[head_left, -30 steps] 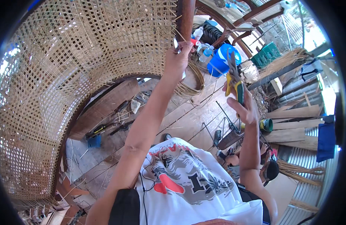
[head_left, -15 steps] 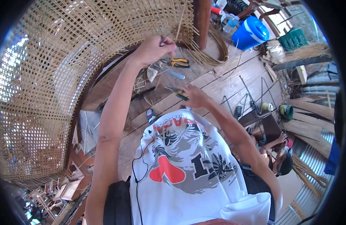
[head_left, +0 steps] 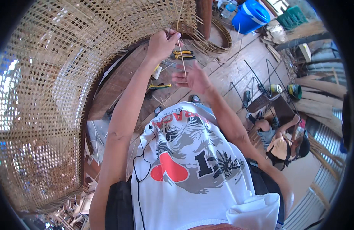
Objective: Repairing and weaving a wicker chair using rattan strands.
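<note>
My left hand (head_left: 162,45) is closed in a pinch on a thin pale cane strand (head_left: 182,53) at the edge of a woven cane panel (head_left: 119,28). The strand runs up past the panel's edge and hangs down from my fingers. Close to its lower end, my right hand (head_left: 195,78) has its fingers spread, slightly blurred, with no grip visible. Pliers with yellow-green handles (head_left: 160,86) lie on the wooden surface between my forearms. Beyond my right hand lie yellow-and-black pliers (head_left: 183,55).
A coil of cane (head_left: 225,42) lies beside a dark wooden post (head_left: 203,17). At the far right stand a blue bucket (head_left: 250,17) and a green basket (head_left: 292,17). Another person (head_left: 282,143) sits low at the right, near a thin metal frame (head_left: 261,86).
My right hand has left the yellow-green pliers and risen toward the hanging strand, its fingers spreading. The view has shifted slightly. My left hand stays pinched at the panel's edge.
</note>
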Demonstrator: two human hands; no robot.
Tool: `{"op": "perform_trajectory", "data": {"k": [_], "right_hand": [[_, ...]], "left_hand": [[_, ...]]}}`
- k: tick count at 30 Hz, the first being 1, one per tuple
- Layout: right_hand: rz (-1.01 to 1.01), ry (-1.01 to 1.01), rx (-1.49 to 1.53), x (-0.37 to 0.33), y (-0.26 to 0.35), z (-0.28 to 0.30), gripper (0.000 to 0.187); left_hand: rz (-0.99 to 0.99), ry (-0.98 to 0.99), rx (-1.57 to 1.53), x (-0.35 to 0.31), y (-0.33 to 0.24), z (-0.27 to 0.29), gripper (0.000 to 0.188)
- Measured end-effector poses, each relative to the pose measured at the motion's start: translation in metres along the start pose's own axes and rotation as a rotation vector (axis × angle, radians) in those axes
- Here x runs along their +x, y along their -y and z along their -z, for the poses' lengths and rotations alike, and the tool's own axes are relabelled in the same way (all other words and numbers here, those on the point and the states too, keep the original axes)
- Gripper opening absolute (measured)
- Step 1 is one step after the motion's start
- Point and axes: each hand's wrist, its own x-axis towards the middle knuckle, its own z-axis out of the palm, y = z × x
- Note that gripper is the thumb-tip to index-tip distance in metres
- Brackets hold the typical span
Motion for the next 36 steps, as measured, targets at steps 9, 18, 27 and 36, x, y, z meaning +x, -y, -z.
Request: {"op": "perform_trajectory", "data": {"k": [9, 18, 27, 36], "right_hand": [[0.587, -0.721, -0.652, -0.096, -0.014, -0.124, 0.024], [1.096, -0.125, -0.342, -0.244, 0.037, -0.215, 0.069], [0.472, -0.402, -0.892, -0.195, -0.028, -0.205, 0.060], [0.588, -0.379, -0.548, -0.204, -0.049, -0.190, 0.031]], "left_hand": [[-0.409, -0.236, 0.211, -0.035, -0.053, 0.013, 0.041], [-0.651, 0.598, -0.607, -0.148, -0.248, 0.041, 0.056], [-0.917, 0.505, -0.141, -0.120, -0.207, -0.003, 0.073], [-1.277, 0.255, 0.486, -0.047, -0.303, 0.083, 0.052]]}}
